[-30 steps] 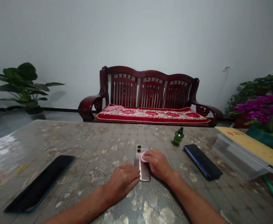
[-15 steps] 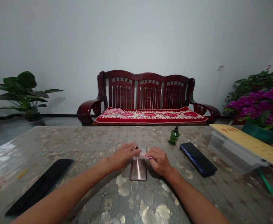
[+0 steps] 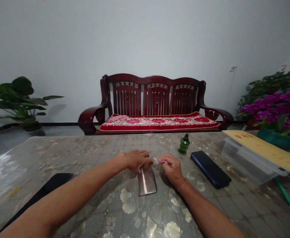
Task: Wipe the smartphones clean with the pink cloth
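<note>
A see-through brownish phone case [image 3: 147,182] lies on the table in front of me, slightly turned. My left hand [image 3: 138,159] rests over its far end, fingers stretched out and pointing right, partly hiding that end. Just right of the case, my right hand [image 3: 171,168] is closed in a pinch on a small pinkish-white cloth [image 3: 161,161]. The cloth's tip sticks out toward the left hand, apart from the case. Beyond my right hand stands a small green bottle [image 3: 184,145] with a black top.
A dark phone [image 3: 210,169] lies on the right, beside a clear plastic box [image 3: 251,163] under a yellow sheet [image 3: 266,150]. Another black flat device [image 3: 53,185] is partly behind my left forearm. A green-handled tool [image 3: 283,191] lies far right. A wooden bench [image 3: 157,94] stands beyond the table.
My right hand has drawn the cloth a little to the right, off the case. The case has turned slightly and its near end sits closer to me. The left hand still covers the far end.
</note>
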Demonstrator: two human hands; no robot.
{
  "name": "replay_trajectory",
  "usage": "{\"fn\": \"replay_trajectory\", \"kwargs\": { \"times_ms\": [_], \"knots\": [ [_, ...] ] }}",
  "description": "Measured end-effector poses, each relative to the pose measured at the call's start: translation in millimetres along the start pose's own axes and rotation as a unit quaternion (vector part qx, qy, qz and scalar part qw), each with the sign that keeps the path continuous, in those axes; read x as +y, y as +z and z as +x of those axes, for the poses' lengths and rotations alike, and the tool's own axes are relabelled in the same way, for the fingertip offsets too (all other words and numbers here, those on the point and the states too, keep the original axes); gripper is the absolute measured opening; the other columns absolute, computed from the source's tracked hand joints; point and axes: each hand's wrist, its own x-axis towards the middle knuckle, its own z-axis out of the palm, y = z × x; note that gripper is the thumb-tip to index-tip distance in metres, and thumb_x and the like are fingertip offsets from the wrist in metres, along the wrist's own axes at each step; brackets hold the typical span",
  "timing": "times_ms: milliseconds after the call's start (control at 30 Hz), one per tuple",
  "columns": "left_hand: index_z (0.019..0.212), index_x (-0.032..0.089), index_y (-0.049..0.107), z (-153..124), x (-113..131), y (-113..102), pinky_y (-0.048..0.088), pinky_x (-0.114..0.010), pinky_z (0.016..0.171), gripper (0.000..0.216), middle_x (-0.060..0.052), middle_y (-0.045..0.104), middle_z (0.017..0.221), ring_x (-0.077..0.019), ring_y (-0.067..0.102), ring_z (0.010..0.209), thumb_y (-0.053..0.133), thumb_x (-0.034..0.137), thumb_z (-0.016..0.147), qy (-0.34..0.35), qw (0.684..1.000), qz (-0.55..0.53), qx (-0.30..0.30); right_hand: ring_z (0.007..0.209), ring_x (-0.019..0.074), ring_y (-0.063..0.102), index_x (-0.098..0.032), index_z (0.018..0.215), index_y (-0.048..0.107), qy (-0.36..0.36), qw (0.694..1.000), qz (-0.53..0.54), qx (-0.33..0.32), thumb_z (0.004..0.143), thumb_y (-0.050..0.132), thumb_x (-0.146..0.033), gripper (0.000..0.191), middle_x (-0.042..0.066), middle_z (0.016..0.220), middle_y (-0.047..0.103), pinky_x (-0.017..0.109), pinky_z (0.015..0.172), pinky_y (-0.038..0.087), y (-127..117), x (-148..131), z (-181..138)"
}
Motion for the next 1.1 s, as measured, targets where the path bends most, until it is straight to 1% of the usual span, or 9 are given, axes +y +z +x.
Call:
{"fn": "replay_trajectory", "kwargs": {
  "times_ms": [100,200,300,433,600,733,833,967,1100],
  "knots": [
    [0.135,0.026,0.048,-10,-6,1,0.045,-0.044,0.101,0.086,-0.014,0.045,0.145,-0.0361,0.047,0.130,0.085,0.029,0.057,-0.040,0.999,-0.035,-0.003,0.074,0.0169,0.066,-0.020,0.079,0.076,0.033,0.999,0.003,0.001,0.074,0.051,-0.009,0.027,0.003,0.077,0.071,0.026,0.068,0.051,1,4,0],
    [0.121,0.022,0.056,-22,-3,10,0.049,-0.035,0.094,0.066,-0.011,0.055,0.128,-0.0301,0.056,0.116,0.082,0.036,0.062,-0.085,0.993,-0.073,0.031,0.078,0.0174,0.066,-0.021,0.084,0.077,0.053,0.999,-0.006,-0.007,0.078,0.053,-0.012,0.026,0.004,0.081,0.071,0.027,0.070,0.051,2,4,1],
    [0.109,0.018,0.060,-32,14,26,0.050,-0.032,0.086,0.053,-0.010,0.060,0.113,-0.0274,0.060,0.104,0.079,0.045,0.067,-0.155,0.977,-0.107,0.097,0.083,0.0177,0.066,-0.021,0.092,0.077,0.065,0.997,-0.032,-0.036,0.083,0.053,-0.016,0.026,0.004,0.087,0.072,0.028,0.075,0.051,1,0,5],
    [0.100,0.016,0.063,-41,43,48,0.048,-0.038,0.088,0.037,-0.012,0.062,0.106,-0.0297,0.059,0.102,0.072,0.044,0.079,-0.256,0.943,-0.108,0.184,0.088,0.0183,0.065,-0.021,0.095,0.075,0.060,0.988,-0.111,-0.092,0.088,0.051,-0.016,0.026,0.005,0.091,0.072,0.028,0.080,0.050,-7,-10,12],
    [0.127,0.023,0.056,-58,50,73,0.046,-0.037,0.096,0.051,-0.009,0.063,0.120,-0.0268,0.059,0.111,0.072,0.035,0.081,-0.219,0.924,-0.197,0.245,0.091,0.0189,0.062,-0.021,0.095,0.075,0.049,0.940,-0.279,-0.192,0.088,0.050,-0.008,0.029,0.005,0.092,0.071,0.027,0.083,0.046,-14,-21,13],
    [0.130,0.025,0.058,-69,44,89,0.042,-0.040,0.107,0.052,-0.010,0.058,0.136,-0.0279,0.055,0.124,0.073,0.027,0.081,-0.203,0.911,-0.239,0.268,0.096,0.0203,0.061,-0.021,0.101,0.074,0.043,0.889,-0.369,-0.268,0.089,0.049,-0.005,0.033,0.006,0.096,0.070,0.027,0.085,0.044,-8,-28,9],
    [0.129,0.024,0.061,-68,44,93,0.041,-0.042,0.109,0.050,-0.012,0.059,0.137,-0.0299,0.054,0.127,0.074,0.027,0.081,-0.220,0.908,-0.241,0.264,0.095,0.0213,0.060,-0.021,0.099,0.075,0.039,0.864,-0.401,-0.304,0.093,0.050,-0.011,0.028,0.007,0.095,0.070,0.028,0.083,0.043,-3,-34,8],
    [0.127,0.024,0.064,-65,45,89,0.042,-0.044,0.108,0.048,-0.011,0.064,0.132,-0.0310,0.057,0.123,0.075,0.031,0.082,-0.213,0.918,-0.209,0.261,0.094,0.0214,0.060,-0.019,0.100,0.074,0.033,0.853,-0.413,-0.319,0.095,0.050,-0.013,0.025,0.008,0.096,0.069,0.028,0.081,0.043,5,-43,8],
    [0.126,0.024,0.065,-67,46,86,0.043,-0.044,0.106,0.045,-0.010,0.065,0.131,-0.0306,0.059,0.121,0.076,0.033,0.083,-0.200,0.924,-0.190,0.264,0.093,0.0202,0.059,-0.020,0.098,0.073,0.004,0.872,-0.372,-0.318,0.096,0.050,-0.011,0.024,0.006,0.098,0.069,0.028,0.081,0.044,15,-51,-4]
  ]
}}
